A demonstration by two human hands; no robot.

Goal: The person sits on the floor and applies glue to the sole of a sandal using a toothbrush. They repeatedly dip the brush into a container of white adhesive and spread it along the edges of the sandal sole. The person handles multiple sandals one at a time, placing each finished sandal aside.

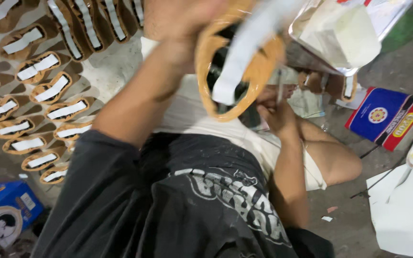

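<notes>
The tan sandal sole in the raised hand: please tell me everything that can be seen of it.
The tan sandal sole is an oval, leather-like piece with a dark inner face and a white strap or strip crossing it lengthwise. It is blurred, tilted, and held up close to the camera by the left hand, which grips its upper end. The right hand stays lower, apart from it. Similar soles lie in rows on the floor.

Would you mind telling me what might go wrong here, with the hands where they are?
The left hand holds the tan sandal upper raised and blurred; it might slip. The right hand works a thin tool close to a bare foot, which it could jab.
</notes>
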